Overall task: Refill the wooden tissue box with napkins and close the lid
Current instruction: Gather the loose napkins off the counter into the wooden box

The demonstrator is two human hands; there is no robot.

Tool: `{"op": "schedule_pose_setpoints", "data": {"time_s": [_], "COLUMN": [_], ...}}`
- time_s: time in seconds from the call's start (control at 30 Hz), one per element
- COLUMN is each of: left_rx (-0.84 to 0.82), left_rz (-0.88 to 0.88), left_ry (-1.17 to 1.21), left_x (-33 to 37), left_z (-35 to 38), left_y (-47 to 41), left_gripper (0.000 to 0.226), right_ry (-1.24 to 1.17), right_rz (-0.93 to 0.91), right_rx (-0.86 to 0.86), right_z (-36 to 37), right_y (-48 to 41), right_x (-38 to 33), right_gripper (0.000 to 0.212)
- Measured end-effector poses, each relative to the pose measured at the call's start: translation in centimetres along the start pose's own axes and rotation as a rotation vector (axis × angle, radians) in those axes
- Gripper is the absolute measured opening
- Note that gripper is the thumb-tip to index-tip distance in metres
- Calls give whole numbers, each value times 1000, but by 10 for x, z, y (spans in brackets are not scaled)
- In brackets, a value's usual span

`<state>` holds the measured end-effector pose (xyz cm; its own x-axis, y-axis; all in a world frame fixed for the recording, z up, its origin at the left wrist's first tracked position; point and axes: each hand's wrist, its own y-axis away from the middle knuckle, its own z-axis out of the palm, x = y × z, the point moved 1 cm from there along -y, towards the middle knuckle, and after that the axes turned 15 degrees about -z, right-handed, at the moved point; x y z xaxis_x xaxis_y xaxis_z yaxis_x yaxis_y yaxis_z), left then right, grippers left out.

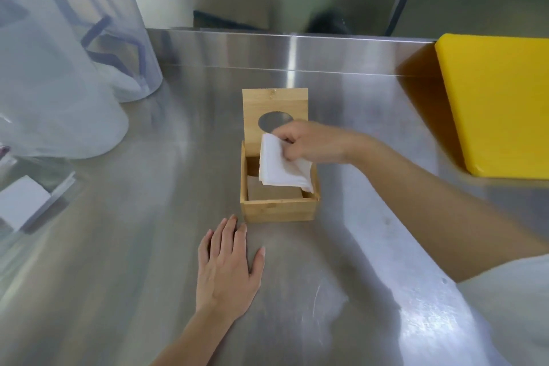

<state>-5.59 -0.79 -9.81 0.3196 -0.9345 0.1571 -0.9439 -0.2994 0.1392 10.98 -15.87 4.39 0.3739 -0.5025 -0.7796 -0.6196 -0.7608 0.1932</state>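
A small wooden tissue box (pixel 279 209) stands in the middle of the steel counter. Its hinged lid (pixel 274 104), with an oval hole, is swung up and back. Just above the box opening, my right hand (pixel 312 142) holds a folded stack of white napkins (pixel 282 168), tilted, with its lower edge dipping into the box. A pale napkin or liner shows on the box floor (pixel 273 192). Flat on the counter, just in front of the box's left corner, lies my left hand (pixel 228 270), fingers spread and holding nothing.
Clear plastic containers and bags (pixel 59 74) crowd the left side. A clear holder with white paper (pixel 23 202) sits at the left edge. A thick yellow cutting board (pixel 499 104) lies at the right. A raised steel backsplash (pixel 297 50) borders the counter.
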Motion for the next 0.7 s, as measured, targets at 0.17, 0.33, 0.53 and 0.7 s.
{"op": "schedule_pose_setpoints", "data": {"time_s": [0.17, 0.33, 0.53, 0.7], "left_rx": [36, 41, 54, 48], "left_rz": [11, 13, 32, 26], "left_ry": [33, 34, 47, 42], "left_x": [0, -3, 0, -2], "left_z": [2, 5, 6, 6], "left_y": [1, 0, -1, -2], "left_gripper": [55, 54, 52, 53], "right_ry": [231, 359, 375, 457], "right_rz": [106, 177, 164, 121], "right_rx": [-186, -271, -231, -195], "right_z": [35, 50, 53, 62], "right_y": [-32, -43, -47, -43], "right_x": [17, 26, 35, 34], "right_gripper": [32, 27, 22, 20]}}
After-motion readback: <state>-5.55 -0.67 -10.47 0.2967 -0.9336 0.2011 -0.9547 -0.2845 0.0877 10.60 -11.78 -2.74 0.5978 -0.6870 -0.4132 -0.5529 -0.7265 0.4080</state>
